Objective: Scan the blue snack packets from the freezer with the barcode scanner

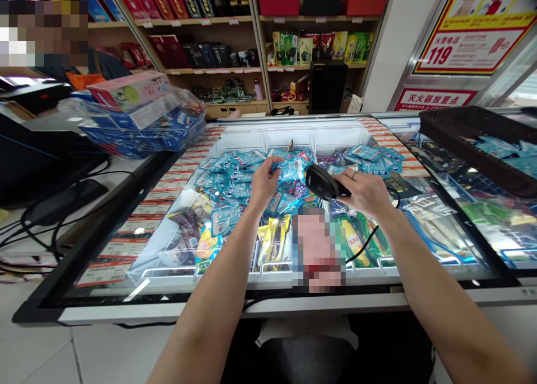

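Note:
A small blue packet (292, 169) is pinched by its edge in my left hand (267, 184), its white barcode patch facing up. My right hand (366, 193) is wrapped around the handle of a black barcode scanner (322, 184), whose head points at the packet from close by. Loose blue packets (241, 174) lie spread over the freezer's glass top to the left of and below my left hand. Beyond my right hand is another pile of blue packets (371, 157). The scanner's black cable (369, 241) runs from beneath my right wrist down toward the freezer's front edge.
Under the glass lid, the chest freezer (201, 311) holds ice creams in wire-divided sections. At the left stand plastic-wrapped boxes (142, 115) and tangled cables (54, 222). A dark tray (474, 149) with blue packets is at the right. A person stands at far left; stocked shelves (201, 71) line the back.

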Motion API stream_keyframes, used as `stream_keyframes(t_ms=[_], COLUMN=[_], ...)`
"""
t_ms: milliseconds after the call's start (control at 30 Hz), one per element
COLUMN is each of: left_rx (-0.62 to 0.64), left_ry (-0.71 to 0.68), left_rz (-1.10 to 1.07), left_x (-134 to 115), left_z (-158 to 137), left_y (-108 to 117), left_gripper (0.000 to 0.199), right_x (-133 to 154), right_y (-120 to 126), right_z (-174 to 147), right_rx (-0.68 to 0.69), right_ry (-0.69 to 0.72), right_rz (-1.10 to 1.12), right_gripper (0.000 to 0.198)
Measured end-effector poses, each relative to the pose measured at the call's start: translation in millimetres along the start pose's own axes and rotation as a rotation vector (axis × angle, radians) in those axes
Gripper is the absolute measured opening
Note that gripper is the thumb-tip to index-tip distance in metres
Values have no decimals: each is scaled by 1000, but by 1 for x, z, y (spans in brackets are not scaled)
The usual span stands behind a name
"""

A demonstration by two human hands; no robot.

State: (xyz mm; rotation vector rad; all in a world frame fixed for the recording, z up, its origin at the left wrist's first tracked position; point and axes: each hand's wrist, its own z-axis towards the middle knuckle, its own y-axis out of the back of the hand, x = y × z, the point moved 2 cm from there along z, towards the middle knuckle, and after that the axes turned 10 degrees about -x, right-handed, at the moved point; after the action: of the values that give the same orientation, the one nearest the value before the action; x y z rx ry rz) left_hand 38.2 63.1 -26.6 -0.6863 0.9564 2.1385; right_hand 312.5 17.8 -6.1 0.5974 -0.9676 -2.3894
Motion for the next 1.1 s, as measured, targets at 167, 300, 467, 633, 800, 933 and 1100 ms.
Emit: stream_keyframes(t_ms=[167, 300, 467, 633, 800, 933, 1100], left_rx=[-1, 3, 4, 8, 19, 17, 6], left_ry=[19, 16, 5, 5, -1, -4, -12], left_rz=[-1, 4, 17, 26, 22, 22, 2], left_x=[2, 2, 2, 0, -1, 0, 2], left_z=[0, -1, -1, -1, 0, 0, 0], left_y=[-1, -1, -1, 0, 0, 0, 0], left_gripper=[32, 32, 32, 32, 32, 32, 31], right_x=[0, 2, 2, 1, 2, 2, 0], right_y=[-2, -2, -2, -2, -1, -1, -2], right_z=[-1, 0, 0, 0, 0, 1, 0], right_rx=[-31, -42, -50, -45, -37, -28, -41], right_ry=[16, 27, 31, 31, 24, 17, 0], right_rz=[-23, -23, -24, -20, -17, 0, 12], right_gripper=[31, 30, 30, 30, 29, 29, 30])
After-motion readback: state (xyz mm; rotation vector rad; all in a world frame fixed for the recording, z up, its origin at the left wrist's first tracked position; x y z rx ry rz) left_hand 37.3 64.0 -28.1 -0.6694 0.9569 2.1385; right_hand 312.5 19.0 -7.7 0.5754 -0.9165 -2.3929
